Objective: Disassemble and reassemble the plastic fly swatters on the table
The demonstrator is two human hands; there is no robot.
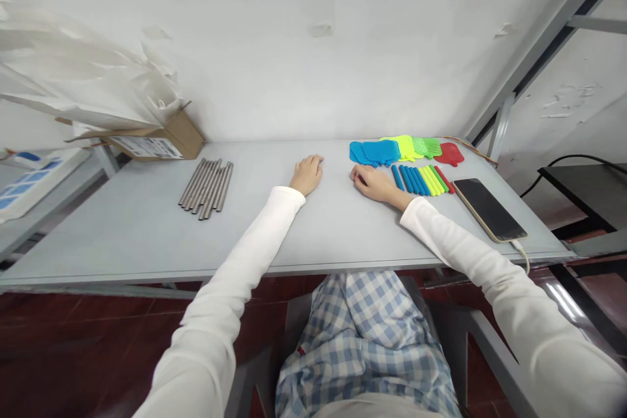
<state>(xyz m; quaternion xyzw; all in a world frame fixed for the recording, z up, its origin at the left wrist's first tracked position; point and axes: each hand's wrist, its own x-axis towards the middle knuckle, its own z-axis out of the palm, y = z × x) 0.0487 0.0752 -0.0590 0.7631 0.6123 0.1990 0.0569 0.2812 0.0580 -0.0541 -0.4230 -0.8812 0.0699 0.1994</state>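
Observation:
My left hand rests palm down on the grey table, its fingers stretched out and no object beneath them that I can see. To its left lies a bunch of metal tubes, apart from the hand. My right hand rests on the table with fingers loosely curled in and nothing visible in them. Just beside it is a row of coloured plastic sticks in blue, yellow, green and red. Behind these are flat plastic pieces with a mesh pattern: blue ones, yellow ones, green ones and a red one.
A smartphone with a white cable plugged in lies at the table's right. An open cardboard box stands at the back left, near white plastic sheeting. The table meets a white wall behind; a metal frame rises at right.

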